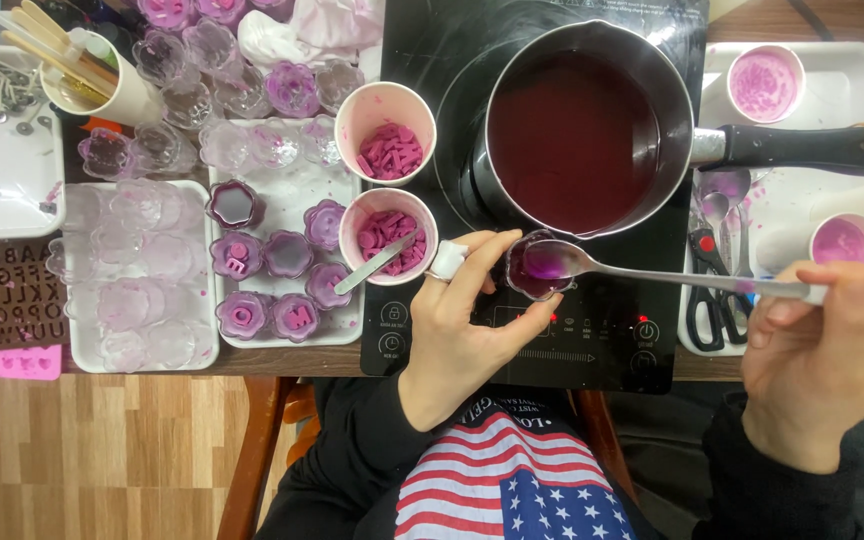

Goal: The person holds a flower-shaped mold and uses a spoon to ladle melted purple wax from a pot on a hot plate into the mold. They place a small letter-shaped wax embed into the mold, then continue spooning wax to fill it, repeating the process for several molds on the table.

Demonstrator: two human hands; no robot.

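A small clear cup [535, 268] is pinched in the left hand [457, 320] over the cooktop [592, 330], just before the pot [577, 130]. A spoon [652, 275] is gripped at its handle end by the right hand [827, 350]; its long axis runs leftward, the bowl resting over the cup.

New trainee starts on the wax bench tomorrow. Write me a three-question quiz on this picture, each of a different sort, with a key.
1. True or false: the right hand holds a long spoon whose bowl sits over the small clear cup.
2. Which hand holds that small clear cup? A) left hand B) right hand C) neither
3. Fill in: the saucepan of dark purple liquid stands on a black ____.

Key: 1 true. 2 A. 3 induction cooktop.
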